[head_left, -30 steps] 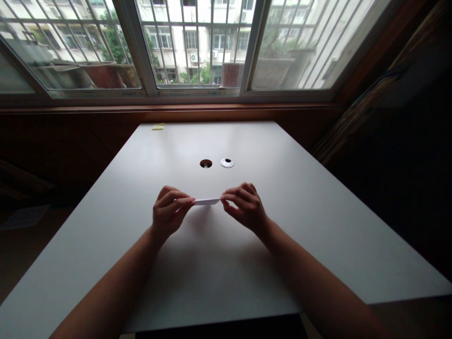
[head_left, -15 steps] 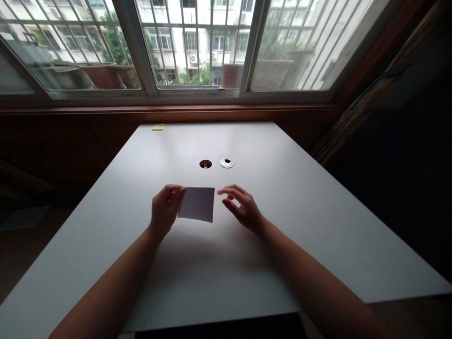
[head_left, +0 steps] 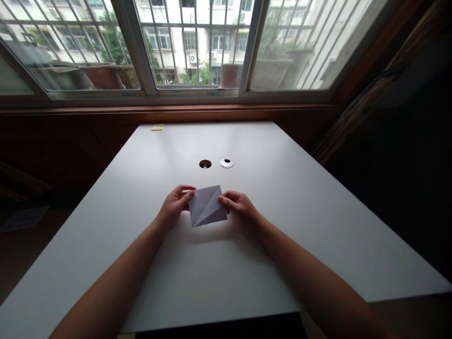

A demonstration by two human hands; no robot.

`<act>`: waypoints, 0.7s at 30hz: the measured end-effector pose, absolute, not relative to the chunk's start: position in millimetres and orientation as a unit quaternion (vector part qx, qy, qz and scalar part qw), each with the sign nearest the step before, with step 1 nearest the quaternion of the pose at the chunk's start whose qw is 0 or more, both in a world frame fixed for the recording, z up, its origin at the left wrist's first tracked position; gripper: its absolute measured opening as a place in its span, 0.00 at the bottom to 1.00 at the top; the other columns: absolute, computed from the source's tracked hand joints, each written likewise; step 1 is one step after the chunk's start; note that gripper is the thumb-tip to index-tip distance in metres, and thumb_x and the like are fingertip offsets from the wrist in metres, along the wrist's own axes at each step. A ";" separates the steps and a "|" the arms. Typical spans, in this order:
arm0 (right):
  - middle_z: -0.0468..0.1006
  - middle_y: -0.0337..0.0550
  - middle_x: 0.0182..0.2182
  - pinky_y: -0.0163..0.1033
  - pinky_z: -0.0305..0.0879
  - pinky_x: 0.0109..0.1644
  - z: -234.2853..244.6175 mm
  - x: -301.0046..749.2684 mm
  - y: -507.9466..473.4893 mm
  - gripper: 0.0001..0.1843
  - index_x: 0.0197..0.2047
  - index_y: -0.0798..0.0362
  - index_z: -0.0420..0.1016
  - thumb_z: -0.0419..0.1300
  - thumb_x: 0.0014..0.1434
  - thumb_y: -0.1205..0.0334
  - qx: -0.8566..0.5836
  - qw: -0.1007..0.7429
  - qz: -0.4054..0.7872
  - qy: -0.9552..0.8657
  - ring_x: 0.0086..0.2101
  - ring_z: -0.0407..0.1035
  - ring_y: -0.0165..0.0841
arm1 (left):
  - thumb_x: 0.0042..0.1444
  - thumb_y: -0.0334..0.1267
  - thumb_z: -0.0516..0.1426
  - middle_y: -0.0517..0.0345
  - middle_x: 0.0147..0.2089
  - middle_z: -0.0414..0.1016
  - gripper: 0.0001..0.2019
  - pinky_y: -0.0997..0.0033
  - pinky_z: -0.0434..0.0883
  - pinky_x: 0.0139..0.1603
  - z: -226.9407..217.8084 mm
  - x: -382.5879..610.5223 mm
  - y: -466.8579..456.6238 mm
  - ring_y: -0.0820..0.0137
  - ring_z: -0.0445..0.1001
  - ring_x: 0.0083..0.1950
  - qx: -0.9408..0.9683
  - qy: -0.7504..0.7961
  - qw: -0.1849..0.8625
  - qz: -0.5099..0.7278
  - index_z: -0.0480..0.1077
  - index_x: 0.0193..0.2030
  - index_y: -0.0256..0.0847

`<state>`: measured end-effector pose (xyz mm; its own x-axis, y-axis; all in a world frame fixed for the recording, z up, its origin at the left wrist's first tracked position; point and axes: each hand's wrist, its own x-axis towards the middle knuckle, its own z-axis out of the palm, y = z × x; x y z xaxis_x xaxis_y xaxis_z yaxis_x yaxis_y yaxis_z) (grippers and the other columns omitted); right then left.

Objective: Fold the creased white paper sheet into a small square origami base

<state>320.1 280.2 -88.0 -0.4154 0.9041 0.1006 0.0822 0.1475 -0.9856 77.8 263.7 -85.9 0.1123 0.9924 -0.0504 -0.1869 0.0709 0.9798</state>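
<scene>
A small folded sheet of paper [head_left: 209, 206], pale and squarish, is held between my two hands above the white table. A diagonal crease and overlapping flaps show on the side facing me. My left hand [head_left: 177, 202] pinches its left edge, thumb in front and fingers behind. On the opposite edge, my right hand [head_left: 238, 205] grips the paper with its thumb on the front face. The fingers behind the paper are partly hidden. A soft shadow lies on the tabletop below it.
Beyond my hands, the white table [head_left: 282, 249] has a round cable hole [head_left: 205, 164] with a loose grommet cover [head_left: 226, 163] beside it. Yellow sticky notes [head_left: 157, 127] lie at the far left corner. Behind the table stands a barred window [head_left: 197, 47].
My right hand has closed on the paper's right edge, where before it was apart from it. The paper now shows a creased face, tilted, and has shifted slightly right with my left hand.
</scene>
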 end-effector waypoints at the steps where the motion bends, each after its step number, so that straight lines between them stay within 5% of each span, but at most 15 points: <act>1: 0.70 0.35 0.18 0.33 0.58 0.27 -88.5 320.1 280.8 0.19 0.30 0.55 0.74 0.61 0.58 0.45 -0.383 0.388 0.537 -0.644 0.21 0.63 0.27 | 0.52 0.49 0.65 0.56 0.34 0.78 0.20 0.71 0.74 0.30 -86.5 77.4 263.9 0.69 0.76 0.31 0.461 0.434 0.587 0.504 0.71 0.46 0.39; 21: 0.67 0.34 0.17 0.33 0.54 0.25 -91.6 318.0 284.5 0.18 0.30 0.54 0.74 0.62 0.57 0.47 -0.417 0.390 0.540 -0.619 0.20 0.61 0.26 | 0.55 0.49 0.62 0.53 0.35 0.79 0.20 0.67 0.76 0.34 -83.1 73.9 262.2 0.66 0.77 0.35 0.543 0.465 0.506 0.483 0.73 0.48 0.37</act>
